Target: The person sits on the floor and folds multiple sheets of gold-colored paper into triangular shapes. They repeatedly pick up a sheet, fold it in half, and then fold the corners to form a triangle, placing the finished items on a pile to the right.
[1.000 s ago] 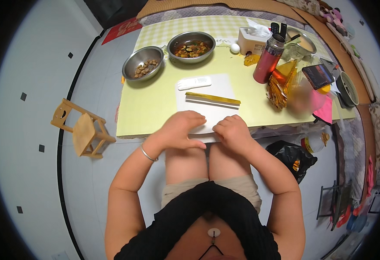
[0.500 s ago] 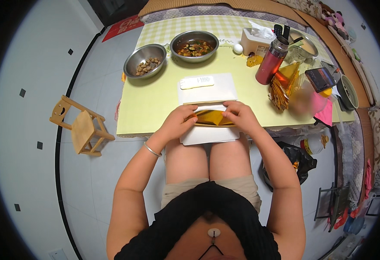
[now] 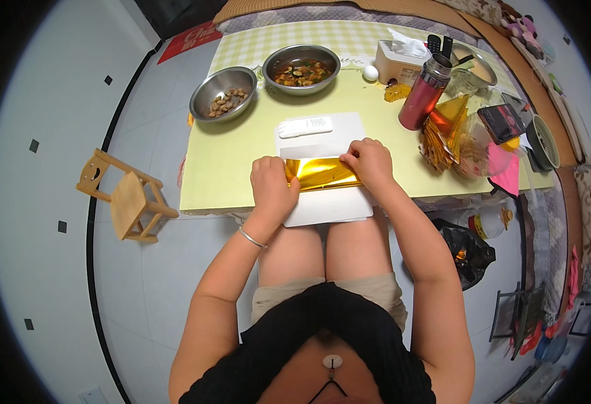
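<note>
A shiny gold foil paper lies folded into a long band across white sheets at the table's near edge. My left hand is closed at the band's left end, its thumb against the foil. At the right end, my right hand pinches the upper edge between thumb and fingers. Just beyond sits a flat white oblong piece on another white sheet. What lies under the foil is hidden.
Two metal bowls, one with nuts and one with food in liquid, stand farther off. To the right are a red flask, folded gold papers, a tissue box and a phone. A small wooden chair stands left.
The gold paper has gone from a partly raised, dark-looking fold to a flatter, bright band. My left hand has shifted slightly left, and my right hand has moved up a little.
</note>
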Demonstrator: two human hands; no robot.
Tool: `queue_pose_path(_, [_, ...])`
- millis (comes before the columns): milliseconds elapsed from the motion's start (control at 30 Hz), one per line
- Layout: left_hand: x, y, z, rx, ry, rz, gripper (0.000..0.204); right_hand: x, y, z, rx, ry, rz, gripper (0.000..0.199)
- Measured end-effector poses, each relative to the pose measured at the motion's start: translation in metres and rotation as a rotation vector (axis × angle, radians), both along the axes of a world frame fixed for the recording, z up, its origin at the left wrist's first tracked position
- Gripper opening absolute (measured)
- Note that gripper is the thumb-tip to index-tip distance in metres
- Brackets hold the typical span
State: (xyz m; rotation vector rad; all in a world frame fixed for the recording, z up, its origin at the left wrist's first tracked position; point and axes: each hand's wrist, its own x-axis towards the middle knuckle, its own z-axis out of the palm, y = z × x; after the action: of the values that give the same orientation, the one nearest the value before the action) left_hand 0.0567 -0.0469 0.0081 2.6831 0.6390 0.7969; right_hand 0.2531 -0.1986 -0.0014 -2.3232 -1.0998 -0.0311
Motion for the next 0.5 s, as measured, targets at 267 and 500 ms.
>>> queue_pose_path(267, [-0.004, -0.033, -0.006, 0.09, 0.26, -0.428, 0.079, 0.003, 0.003, -0.002, -0.028, -0.068, 0.025, 0.025])
queue_pose_path(500, [-0.01, -0.044, -0.016, 0.146, 0.274, -0.347, 0.092, 0.006, 0.008, 0.002, -0.058, 0.016, 0.014, 0.029])
